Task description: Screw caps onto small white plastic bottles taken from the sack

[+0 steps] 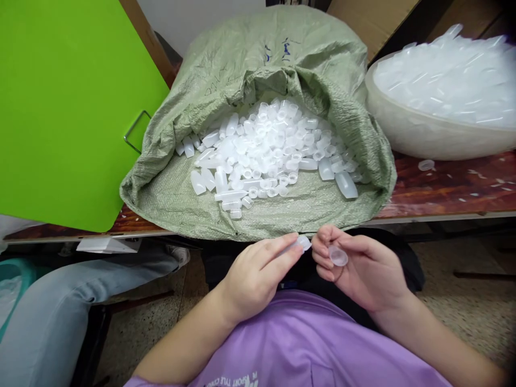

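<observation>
My left hand (258, 271) is closed around a translucent plastic tube piece (303, 243), one end of which sticks out past the fingertips. Close beside it, my right hand (355, 263) has its fingers curled round a clear plastic cap (338, 256) with its round mouth facing up. Both hands are over my lap, just in front of a green woven sack (258, 223). Inside the sack's wide mouth lies a heap of small translucent plastic caps (266, 145), some standing with open rims up, others on their sides.
A pale oval bowl (435, 131) heaped with clear plastic pieces stands at the right, with a loose cap (426, 165) below it on the table (463, 185). A bright green board (72, 107) fills the left. Another person's jeans-clad leg (60, 301) is at lower left, near a teal basket (18, 274).
</observation>
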`<state>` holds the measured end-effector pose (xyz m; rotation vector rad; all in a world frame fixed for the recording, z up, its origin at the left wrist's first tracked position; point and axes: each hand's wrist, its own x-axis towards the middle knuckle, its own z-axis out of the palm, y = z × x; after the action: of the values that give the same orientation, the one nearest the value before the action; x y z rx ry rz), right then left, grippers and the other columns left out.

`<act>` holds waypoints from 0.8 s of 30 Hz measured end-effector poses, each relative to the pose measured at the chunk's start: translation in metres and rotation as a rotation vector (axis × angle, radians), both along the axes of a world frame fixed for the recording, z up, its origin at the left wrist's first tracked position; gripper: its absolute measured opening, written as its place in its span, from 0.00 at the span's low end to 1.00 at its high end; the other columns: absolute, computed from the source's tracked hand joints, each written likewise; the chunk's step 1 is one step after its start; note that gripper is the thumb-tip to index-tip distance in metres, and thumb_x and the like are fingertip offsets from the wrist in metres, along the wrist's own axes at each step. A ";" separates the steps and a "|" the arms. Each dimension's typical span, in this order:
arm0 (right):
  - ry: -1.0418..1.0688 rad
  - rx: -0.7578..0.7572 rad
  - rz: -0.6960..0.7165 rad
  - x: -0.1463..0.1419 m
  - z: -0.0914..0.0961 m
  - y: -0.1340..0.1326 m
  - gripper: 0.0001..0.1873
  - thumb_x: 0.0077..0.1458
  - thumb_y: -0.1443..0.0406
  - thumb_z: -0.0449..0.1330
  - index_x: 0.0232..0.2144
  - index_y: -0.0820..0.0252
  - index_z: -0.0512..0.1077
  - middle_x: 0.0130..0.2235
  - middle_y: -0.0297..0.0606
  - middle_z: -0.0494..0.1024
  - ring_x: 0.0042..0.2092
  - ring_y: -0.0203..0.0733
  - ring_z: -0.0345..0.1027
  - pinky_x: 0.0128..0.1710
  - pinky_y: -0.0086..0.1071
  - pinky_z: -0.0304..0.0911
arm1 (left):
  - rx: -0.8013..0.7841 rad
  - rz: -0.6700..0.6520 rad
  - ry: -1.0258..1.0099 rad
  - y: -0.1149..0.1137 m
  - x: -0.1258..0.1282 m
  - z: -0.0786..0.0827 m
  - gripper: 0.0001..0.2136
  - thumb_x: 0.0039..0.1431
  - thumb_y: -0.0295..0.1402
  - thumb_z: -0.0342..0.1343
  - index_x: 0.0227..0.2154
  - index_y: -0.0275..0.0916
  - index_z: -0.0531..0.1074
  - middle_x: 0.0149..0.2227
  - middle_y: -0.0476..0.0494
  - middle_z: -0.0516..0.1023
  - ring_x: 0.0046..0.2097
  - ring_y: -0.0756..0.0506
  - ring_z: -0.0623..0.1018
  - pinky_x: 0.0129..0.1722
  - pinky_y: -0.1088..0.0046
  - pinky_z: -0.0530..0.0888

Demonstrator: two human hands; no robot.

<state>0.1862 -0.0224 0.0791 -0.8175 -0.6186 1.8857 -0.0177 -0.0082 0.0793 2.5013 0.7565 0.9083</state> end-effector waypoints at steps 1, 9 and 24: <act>0.000 -0.051 0.015 -0.003 0.000 0.000 0.09 0.51 0.60 0.54 0.27 0.58 0.60 0.23 0.29 0.59 0.22 0.30 0.54 0.19 0.25 0.56 | 0.060 0.012 0.012 0.000 0.000 -0.003 0.25 0.57 0.19 0.48 0.57 0.41 0.59 0.54 0.35 0.68 0.54 0.43 0.70 0.50 0.66 0.70; -0.241 -0.004 -0.037 -0.017 -0.004 -0.006 0.14 0.50 0.58 0.63 0.35 0.58 0.66 0.19 0.22 0.59 0.18 0.25 0.48 0.17 0.22 0.49 | 0.234 0.045 -0.054 0.000 0.005 -0.009 0.17 0.56 0.22 0.55 0.49 0.33 0.67 0.47 0.36 0.71 0.48 0.44 0.73 0.46 0.66 0.74; -0.398 0.042 -0.189 -0.015 -0.007 -0.005 0.10 0.45 0.65 0.63 0.25 0.61 0.65 0.19 0.24 0.61 0.19 0.25 0.51 0.19 0.22 0.47 | 0.299 -0.039 0.143 0.002 0.010 0.002 0.15 0.63 0.26 0.44 0.50 0.29 0.67 0.47 0.33 0.73 0.50 0.44 0.73 0.50 0.67 0.73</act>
<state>0.1711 -0.0275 0.0726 -1.1937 -0.7903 1.5443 -0.0075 -0.0060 0.0809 2.8573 0.6538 0.8926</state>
